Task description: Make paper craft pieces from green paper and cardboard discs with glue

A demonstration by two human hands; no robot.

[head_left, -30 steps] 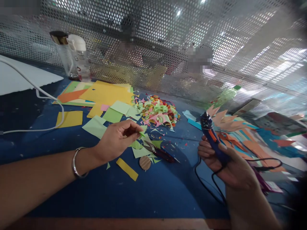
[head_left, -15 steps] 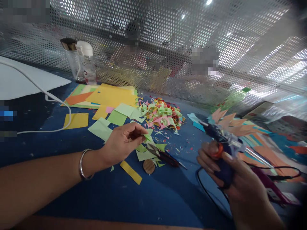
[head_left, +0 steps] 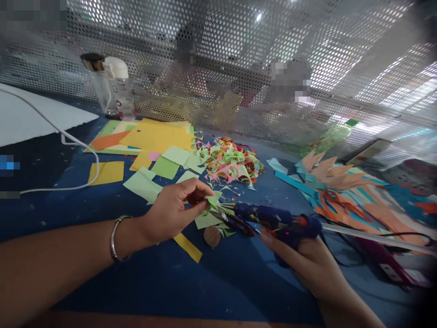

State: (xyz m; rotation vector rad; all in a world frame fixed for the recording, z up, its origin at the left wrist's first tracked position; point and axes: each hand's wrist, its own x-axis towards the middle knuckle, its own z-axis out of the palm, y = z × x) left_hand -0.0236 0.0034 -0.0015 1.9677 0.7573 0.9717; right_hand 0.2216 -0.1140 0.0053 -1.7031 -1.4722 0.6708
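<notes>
The left hand [head_left: 177,208], at the centre of the frame, is clamped with thumb and fingers on a light green paper piece [head_left: 214,198]. The right hand [head_left: 307,257], lower right, is closed around the grip of a blue glue gun [head_left: 264,215]. The nozzle points left at the paper piece; contact cannot be determined. Scissors [head_left: 243,225] lie below the nozzle on the blue desk [head_left: 153,287], near a round brown disc [head_left: 212,236]. A pile of paper scraps [head_left: 232,161] lies above centre.
</notes>
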